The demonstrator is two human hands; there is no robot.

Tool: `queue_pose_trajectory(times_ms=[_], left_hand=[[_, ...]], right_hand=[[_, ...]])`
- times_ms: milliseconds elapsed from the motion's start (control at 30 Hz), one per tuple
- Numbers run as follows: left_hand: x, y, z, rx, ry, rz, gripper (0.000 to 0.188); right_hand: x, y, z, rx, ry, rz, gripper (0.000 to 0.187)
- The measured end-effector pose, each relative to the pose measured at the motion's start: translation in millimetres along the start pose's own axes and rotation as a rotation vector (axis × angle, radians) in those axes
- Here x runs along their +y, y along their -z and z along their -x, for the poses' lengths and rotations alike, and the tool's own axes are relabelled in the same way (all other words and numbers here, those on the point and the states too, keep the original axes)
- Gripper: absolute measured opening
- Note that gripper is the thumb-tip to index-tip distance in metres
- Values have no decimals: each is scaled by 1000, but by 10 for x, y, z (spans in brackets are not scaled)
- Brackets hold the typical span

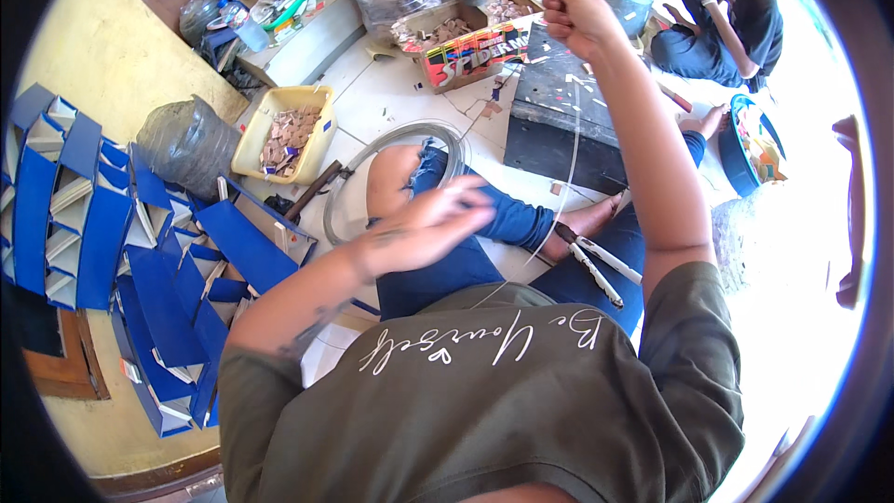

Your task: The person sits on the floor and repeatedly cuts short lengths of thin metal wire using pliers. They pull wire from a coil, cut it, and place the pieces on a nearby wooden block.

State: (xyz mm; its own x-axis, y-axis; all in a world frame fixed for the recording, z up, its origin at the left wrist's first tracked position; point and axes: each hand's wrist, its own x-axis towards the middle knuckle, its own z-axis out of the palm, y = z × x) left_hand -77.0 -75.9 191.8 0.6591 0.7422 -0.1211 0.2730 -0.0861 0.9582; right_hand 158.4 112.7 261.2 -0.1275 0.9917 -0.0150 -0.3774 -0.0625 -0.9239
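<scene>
My right hand [573, 20] is raised high at the upper middle, its fingers curled and the index finger reaching left. A thin clear strand [577, 126] hangs below this hand and curves down to my lap; it seems gripped in the curled fingers. My left hand [442, 216], smeared by motion, is above my bent knee, and its fingers cannot be made out clearly. Beside the knee lies a coil of clear strand [346, 200] on the tiles. A pliers-like tool [601, 270] with whitish handles rests on my leg near the ankle.
Blue boxes [168, 289] are stacked at left. A yellow basin [321, 135] and a cardboard box [456, 70] hold small brown pieces. A low black table [563, 144] stands ahead; a hammer [317, 188] lies by the coil. Another person [717, 42] sits far right, near a blue tub [745, 177].
</scene>
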Motion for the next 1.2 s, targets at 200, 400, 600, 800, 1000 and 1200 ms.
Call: queue_pose_trajectory(times_ms=[200, 400, 600, 800, 1000, 1200], left_hand=[[175, -781, -1121, 76, -169, 72, 31], [-612, -461, -543, -88, -107, -112, 32], [-949, -136, 670, -368, 410, 356, 34], [-743, 290, -75, -192, 301, -261, 44], [-547, -297, -1658, 293, -207, 55, 34], [-483, -488, -1791, 79, -28, 604, 30]], right_hand=[[26, 13, -44, -2, 0, 64, 25], [-135, 513, -68, 38, 6, -4, 18], [249, 574, -98, 18, -65, 83, 22], [820, 177, 32, 60, -31, 547, 29], [879, 149, 45, 63, 62, 617, 32], [536, 563, -104, -162, -74, 187, 32]])
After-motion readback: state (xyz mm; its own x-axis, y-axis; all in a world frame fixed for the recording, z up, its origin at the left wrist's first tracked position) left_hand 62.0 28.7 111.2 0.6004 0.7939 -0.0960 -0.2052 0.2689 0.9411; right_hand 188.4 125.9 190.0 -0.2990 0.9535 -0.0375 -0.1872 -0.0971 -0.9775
